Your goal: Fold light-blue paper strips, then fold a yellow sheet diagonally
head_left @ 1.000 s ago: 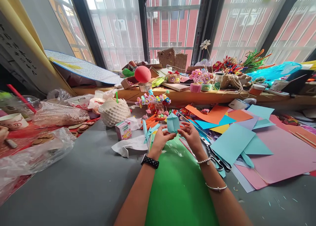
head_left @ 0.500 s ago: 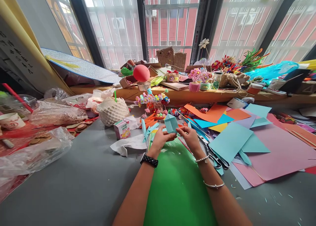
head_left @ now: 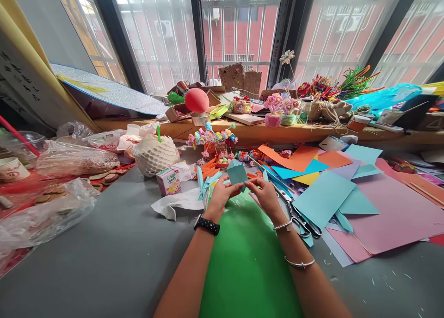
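A small piece of folded light-blue paper (head_left: 237, 173) is held up above the far end of a shiny green mat (head_left: 249, 262). My left hand (head_left: 221, 197) pinches its lower left part between thumb and fingers. At the lower right corner, my right hand (head_left: 264, 195) grips the paper with thumb and fingertips. Both hands are closed and almost meet at the paper's bottom edge. Light-blue folded paper strips (head_left: 207, 181) lie just left of my left hand. Beside my right wrist rest black-handled scissors (head_left: 294, 216).
Coloured sheets, among them a large pink sheet (head_left: 395, 211) and an orange one (head_left: 298, 159), spread over the right side. To the left stand a wrapped coconut (head_left: 156, 155) and a small drink carton (head_left: 169, 181), near a crumpled tissue (head_left: 180, 203). A red balloon (head_left: 196, 100) sits on the sill.
The folded paper has tilted and its face looks darker now. Both hands keep their hold on it and have shifted very slightly left. The view has moved a little.
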The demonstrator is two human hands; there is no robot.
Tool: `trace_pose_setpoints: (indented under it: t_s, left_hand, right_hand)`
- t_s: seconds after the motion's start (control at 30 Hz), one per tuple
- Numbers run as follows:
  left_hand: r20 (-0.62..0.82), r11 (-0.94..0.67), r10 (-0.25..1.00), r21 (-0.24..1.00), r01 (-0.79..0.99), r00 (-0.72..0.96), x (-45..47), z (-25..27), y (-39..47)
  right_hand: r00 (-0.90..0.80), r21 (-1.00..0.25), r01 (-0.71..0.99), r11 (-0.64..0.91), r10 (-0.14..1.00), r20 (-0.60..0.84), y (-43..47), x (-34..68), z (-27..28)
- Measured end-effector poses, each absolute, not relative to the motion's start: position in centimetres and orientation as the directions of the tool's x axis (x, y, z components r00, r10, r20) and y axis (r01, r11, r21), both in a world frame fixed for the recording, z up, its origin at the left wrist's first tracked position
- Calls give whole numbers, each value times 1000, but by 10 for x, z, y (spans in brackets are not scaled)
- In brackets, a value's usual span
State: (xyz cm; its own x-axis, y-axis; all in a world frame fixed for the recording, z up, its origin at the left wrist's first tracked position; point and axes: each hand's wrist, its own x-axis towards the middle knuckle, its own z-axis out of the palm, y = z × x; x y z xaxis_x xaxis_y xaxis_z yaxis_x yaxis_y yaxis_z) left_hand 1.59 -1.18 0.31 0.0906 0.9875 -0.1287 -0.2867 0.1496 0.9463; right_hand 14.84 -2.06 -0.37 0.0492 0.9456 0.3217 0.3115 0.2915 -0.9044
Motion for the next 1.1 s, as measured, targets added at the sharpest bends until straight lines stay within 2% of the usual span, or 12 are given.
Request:
trace_pose_setpoints:
  t_s: [0.23, 0.57, 0.8, 1.1]
  left_hand:
    - [-167, 188, 982, 929, -319, 90, 13, 5, -15]
    - [-155, 169, 986, 929, -330, 67, 15, 7, -16]
    - [-131, 125, 991, 926, -356, 9, 14, 4, -12]
    - [-127, 95, 990, 918, -385, -58, 15, 4, -10]
  right_hand:
    - [-41, -926, 253, 281, 959, 280, -19, 147, -6]
    - [-5, -924, 254, 286, 956, 295, -20, 144, -7]
    - [13, -945, 194, 265, 962, 273, -18, 138, -12]
    - [-58, -895, 296, 333, 942, 331, -15, 132, -19]
